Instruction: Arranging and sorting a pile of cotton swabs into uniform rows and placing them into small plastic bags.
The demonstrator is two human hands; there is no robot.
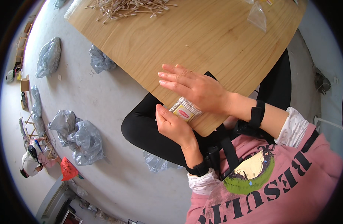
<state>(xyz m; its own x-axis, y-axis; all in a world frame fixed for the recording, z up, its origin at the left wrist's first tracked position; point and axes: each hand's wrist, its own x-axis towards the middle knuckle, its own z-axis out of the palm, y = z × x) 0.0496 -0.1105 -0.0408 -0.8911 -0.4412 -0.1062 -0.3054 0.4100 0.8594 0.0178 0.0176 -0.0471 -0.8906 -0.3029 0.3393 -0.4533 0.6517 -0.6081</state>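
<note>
A small clear pack of cotton swabs with a yellow and red label is at the near corner of the wooden table. My left hand grips it from the left, thumb along its side. Flat and with its fingers stretched out, my right hand lies against the far side of the pack, touching or nearly touching the white swab tips. The fingers of my left hand beneath the pack are hidden. A loose heap of cotton swabs lies at the far left of the table.
A clear plastic bag lies at the table's far right. Several grey plastic bags are on the floor to the left. Another person is at the far left, near a red bag. My black-clad leg is under the table corner.
</note>
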